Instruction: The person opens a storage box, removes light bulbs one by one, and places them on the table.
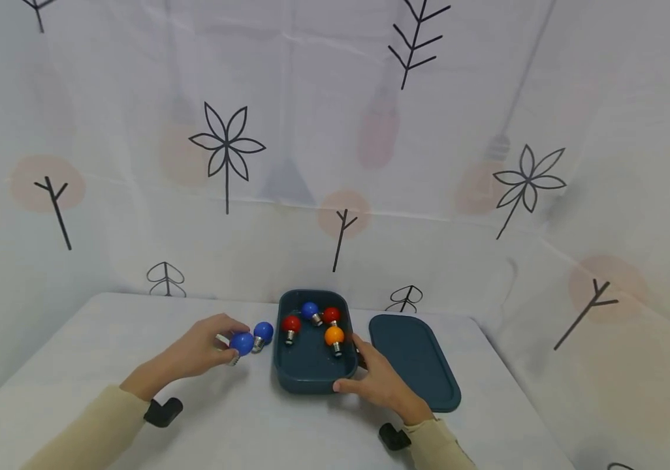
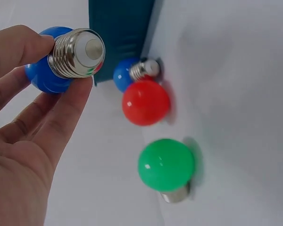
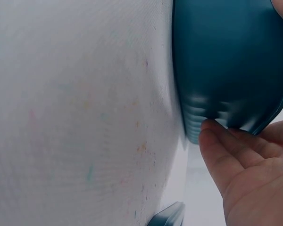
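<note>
Between thumb and fingers, my left hand (image 1: pixel 202 346) pinches a blue light bulb (image 2: pixel 49 77) above the table, its metal screw base showing in the left wrist view. Another blue bulb (image 1: pixel 263 331) lies on the table close to the left wall of a dark teal box (image 1: pixel 311 385). A red bulb (image 2: pixel 146 102) and a green bulb (image 2: pixel 166 165) lie near it; in the head view both are hidden. My right hand (image 1: pixel 379 378) holds the box at its near right corner, fingers against the outer side wall. Inside the box are several bulbs: red, blue and orange (image 1: pixel 334 336).
A flat teal lid (image 1: pixel 417 362) lies on the white table (image 1: pixel 241 431) to the right of the box. Behind the table hangs a pale cloth (image 1: pixel 288 248) printed with plants. Black straps with small mounts sit on both wrists.
</note>
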Tool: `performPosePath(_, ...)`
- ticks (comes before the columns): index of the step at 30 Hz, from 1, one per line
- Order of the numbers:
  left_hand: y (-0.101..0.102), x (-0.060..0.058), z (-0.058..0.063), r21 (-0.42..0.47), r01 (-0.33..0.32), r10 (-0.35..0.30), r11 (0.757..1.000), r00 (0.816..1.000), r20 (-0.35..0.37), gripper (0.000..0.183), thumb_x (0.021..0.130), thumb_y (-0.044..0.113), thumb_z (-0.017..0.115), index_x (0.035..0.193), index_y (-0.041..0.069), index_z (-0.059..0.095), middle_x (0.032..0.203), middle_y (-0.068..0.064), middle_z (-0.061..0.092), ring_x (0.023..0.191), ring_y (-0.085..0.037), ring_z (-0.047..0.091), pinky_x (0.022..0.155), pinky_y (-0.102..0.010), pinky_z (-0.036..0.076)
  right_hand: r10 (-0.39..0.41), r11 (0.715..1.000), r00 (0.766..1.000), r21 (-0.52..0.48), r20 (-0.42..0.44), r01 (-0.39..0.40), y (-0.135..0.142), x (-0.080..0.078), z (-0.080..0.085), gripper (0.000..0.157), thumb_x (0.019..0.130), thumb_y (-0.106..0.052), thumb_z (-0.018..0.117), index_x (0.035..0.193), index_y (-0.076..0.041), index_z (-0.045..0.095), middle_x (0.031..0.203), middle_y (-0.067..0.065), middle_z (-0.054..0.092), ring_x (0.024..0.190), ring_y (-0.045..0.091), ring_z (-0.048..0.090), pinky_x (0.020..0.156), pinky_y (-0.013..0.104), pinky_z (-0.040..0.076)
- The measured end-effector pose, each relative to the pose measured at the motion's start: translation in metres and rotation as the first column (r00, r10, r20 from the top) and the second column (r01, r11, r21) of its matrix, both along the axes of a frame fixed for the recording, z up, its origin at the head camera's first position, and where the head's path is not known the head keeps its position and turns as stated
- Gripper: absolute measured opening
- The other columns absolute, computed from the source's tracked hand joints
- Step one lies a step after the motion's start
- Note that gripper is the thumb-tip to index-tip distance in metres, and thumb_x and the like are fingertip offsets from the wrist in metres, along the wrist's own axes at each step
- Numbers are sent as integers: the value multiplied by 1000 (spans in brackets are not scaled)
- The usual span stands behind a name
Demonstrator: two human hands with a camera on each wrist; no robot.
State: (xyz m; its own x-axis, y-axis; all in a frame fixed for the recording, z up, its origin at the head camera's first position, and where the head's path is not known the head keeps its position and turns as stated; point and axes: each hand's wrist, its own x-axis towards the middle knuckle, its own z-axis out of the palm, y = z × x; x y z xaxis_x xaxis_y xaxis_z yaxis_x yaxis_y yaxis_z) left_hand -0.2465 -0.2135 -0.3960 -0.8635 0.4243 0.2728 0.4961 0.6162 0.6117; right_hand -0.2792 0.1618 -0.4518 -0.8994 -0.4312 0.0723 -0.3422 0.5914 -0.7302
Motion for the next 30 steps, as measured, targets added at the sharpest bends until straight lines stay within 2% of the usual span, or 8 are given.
performPosePath(6, -19, 6, -5, -21, -83, 83, 996, 996, 13, 41, 83, 13, 73, 121, 6, 61, 114, -8, 59, 100, -26, 59, 78, -38, 56, -2, 1000, 1000, -7, 0, 2, 2, 0, -1, 103, 77, -48, 76, 153, -8, 18, 152, 18, 27, 127, 32, 46, 102, 47, 41)
performPosePath(10, -33, 7, -10, -15, -142, 142, 990, 990, 23, 42, 82, 10, 74, 122, 5, 60, 116, -9, 59, 101, -27, 59, 78, -35, 56, 1, 1000, 1000, -11, -4, -1, 3, -1, -1, 103, 77, -47, 76, 153, -8, 18, 152, 18, 28, 127, 32, 46, 101, 47, 41)
performPosePath(20, -63, 8, -18, -24, -202, 202, 979, 979, 3, 45, 80, 5, 74, 123, 2, 58, 116, -13, 58, 100, -28, 61, 76, -31, 56, 6, 1000, 1000, -18, -10, -7, 3, -1, -1, 101, 78, -45, 76, 153, -9, 18, 152, 17, 28, 127, 31, 46, 102, 47, 41)
performPosePath(30, -81, -1, -28, -85, -282, 287, 956, 956, 64, 46, 81, 6, 73, 123, -1, 57, 118, -19, 56, 100, -33, 60, 77, -40, 55, 8, 1000, 1000, -4, -10, -8, 1, -1, -1, 103, 77, -50, 75, 152, -9, 18, 151, 19, 28, 126, 33, 47, 101, 49, 41)
